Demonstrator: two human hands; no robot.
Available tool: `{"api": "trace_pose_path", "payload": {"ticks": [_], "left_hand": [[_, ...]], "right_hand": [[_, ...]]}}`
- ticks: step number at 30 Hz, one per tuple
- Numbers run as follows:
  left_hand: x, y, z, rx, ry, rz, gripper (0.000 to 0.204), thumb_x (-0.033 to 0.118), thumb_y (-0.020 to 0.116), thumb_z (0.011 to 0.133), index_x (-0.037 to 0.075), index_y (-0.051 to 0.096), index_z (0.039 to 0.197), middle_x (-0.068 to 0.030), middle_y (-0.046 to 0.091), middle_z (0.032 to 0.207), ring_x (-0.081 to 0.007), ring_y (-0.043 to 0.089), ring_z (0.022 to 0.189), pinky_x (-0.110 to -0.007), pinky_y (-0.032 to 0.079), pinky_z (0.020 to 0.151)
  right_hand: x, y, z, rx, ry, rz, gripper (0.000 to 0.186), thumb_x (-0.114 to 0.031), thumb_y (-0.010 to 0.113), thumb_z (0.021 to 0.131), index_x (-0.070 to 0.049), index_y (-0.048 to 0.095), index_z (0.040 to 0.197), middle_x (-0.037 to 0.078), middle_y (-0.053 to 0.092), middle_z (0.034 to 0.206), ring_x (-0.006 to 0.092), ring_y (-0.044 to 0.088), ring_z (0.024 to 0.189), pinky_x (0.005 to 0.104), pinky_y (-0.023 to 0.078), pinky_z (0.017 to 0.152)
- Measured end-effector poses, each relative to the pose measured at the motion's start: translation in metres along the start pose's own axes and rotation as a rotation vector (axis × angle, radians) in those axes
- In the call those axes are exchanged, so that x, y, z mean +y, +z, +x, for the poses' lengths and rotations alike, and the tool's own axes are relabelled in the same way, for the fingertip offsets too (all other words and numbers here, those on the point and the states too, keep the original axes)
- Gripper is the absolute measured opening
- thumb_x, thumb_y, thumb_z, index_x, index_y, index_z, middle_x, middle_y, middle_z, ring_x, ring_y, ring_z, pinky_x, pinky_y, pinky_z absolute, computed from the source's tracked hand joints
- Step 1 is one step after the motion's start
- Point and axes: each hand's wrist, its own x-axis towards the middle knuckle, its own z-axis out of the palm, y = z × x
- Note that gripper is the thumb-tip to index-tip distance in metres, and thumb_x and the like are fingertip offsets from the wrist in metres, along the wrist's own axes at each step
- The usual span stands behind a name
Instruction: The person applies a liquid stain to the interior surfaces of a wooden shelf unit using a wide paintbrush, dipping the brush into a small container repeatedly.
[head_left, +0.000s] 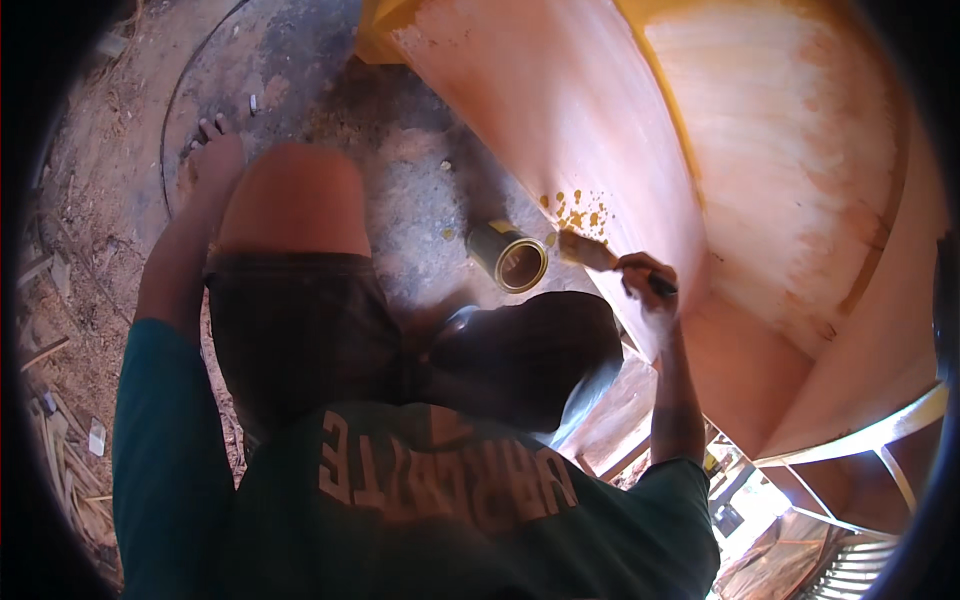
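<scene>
- Head view: the right hand (648, 283) is curled tight round the dark handle of a brush (592, 251), fingers wrapped close, no gap showing.
- Brush bristles point left from the fist and lie against the board (560, 110), a wide, curved orange-pink sheet, just below a cluster of yellow drips (578, 211) on it.
- Tin (510, 258), round, open, with a gold rim and dark inside, sits on the ground just left of the board's lower edge and just left of the bristles; nothing touches it.
- Left hand (218, 150) is far left of the board, well apart from the tin, beyond the bare knee (292, 195). It rests down on the dirt ground with the arm stretched out; fingers seem partly spread, holding nothing that I can see.
- Board's right half looks paler and streaked, with a yellow edge along its top.
- Wood scraps (60, 440) lie on the ground at the far left, well away from the board.
</scene>
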Motion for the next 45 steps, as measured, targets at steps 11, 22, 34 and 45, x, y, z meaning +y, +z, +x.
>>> {"api": "trace_pose_path", "payload": {"ticks": [11, 22, 34, 45], "left_hand": [[0.002, 0.031, 0.024, 0.102, -0.057, 0.037, 0.079, 0.042, 0.057, 0.094, 0.01, 0.022, 0.158, -0.0263, 0.027, 0.16, -0.0539, 0.051, 0.128, -0.057, 0.048, 0.101], [-0.001, -0.011, -0.017, -0.009, 0.042, -0.015, 0.109, 0.044, 0.08, 0.077, 0.002, 0.018, 0.157, -0.0312, 0.027, 0.158, -0.0527, 0.051, 0.129, -0.056, 0.05, 0.1], [-0.006, -0.036, -0.033, -0.078, 0.053, -0.023, 0.128, 0.041, 0.092, 0.066, 0.002, 0.013, 0.159, -0.029, 0.022, 0.161, -0.0504, 0.042, 0.138, -0.055, 0.044, 0.108], [-0.005, -0.083, -0.061, -0.173, 0.049, -0.021, 0.128, 0.048, 0.092, 0.062, 0.01, 0.02, 0.159, -0.0209, 0.014, 0.166, -0.043, 0.031, 0.147, -0.057, 0.04, 0.11]], "right_hand": [[0.106, 0.074, -0.007, 0.04, 0.083, 0.146, 0.014, -0.003, 0.058, 0.094, 0.0, 0.07, 0.1, -0.004, 0.057, 0.067, 0.0034, 0.051, 0.062, 0.0221, 0.039, 0.056], [0.12, 0.065, -0.044, 0.236, 0.24, 0.272, 0.016, -0.011, 0.062, 0.096, 0.0, 0.069, 0.106, 0.005, 0.064, 0.071, 0.0097, 0.057, 0.059, 0.0238, 0.043, 0.054], [0.115, 0.058, -0.063, 0.294, 0.394, 0.497, 0.022, -0.015, 0.06, 0.099, 0.001, 0.063, 0.115, 0.013, 0.069, 0.083, 0.0164, 0.067, 0.066, 0.0253, 0.053, 0.055], [0.148, 0.071, -0.07, 0.514, 0.381, 0.756, 0.027, -0.024, 0.06, 0.092, 0.0, 0.068, 0.1, 0.011, 0.066, 0.075, 0.0206, 0.062, 0.059, 0.0333, 0.052, 0.059]]}}
